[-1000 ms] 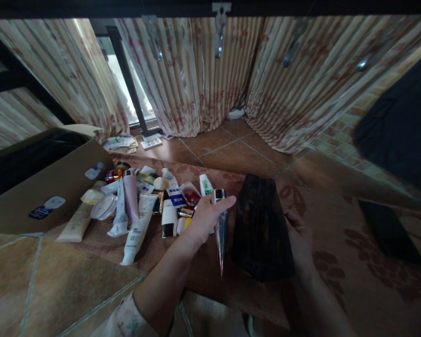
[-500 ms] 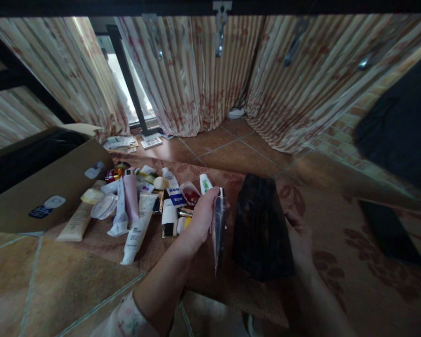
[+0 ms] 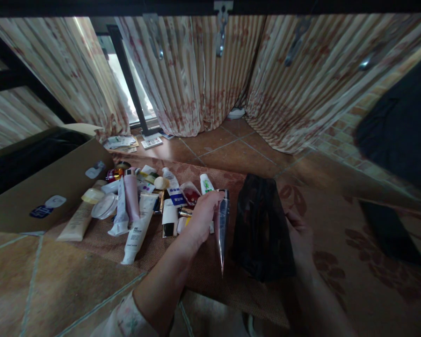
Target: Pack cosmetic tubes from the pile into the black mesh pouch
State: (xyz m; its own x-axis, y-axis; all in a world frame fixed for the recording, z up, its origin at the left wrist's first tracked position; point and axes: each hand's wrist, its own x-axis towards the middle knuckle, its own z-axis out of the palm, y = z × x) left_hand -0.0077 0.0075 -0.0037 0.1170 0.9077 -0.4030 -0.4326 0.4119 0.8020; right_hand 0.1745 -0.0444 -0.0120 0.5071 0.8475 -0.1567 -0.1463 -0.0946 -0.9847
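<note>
My left hand (image 3: 204,214) is closed around the cap end of a shiny squeeze tube (image 3: 222,229), whose flat, tapered end points down toward me. To its right stands a black, thin-walled bag (image 3: 261,229). The fingers of my right hand (image 3: 298,229) grip the bag's right edge; part of that hand is in shadow. Left of my left hand lies a heap of cosmetics: a white tube with black print (image 3: 139,231), a pink bottle (image 3: 131,196), a beige tube (image 3: 76,223) and a round clear-lidded jar (image 3: 104,206). A white and green tube (image 3: 206,183) lies just beyond my fingers.
A cardboard box (image 3: 66,180) with black plastic inside borders the heap on the left. A dark flat phone-like object (image 3: 391,231) lies on the brown cloth (image 3: 330,210) at right. Curtains (image 3: 210,84) hang behind, and a dark bar (image 3: 182,8) crosses overhead.
The tube in my left hand has turned slightly, so more of its shiny broad side faces me, and it has shifted a little right. My right hand and the bag have hardly moved.
</note>
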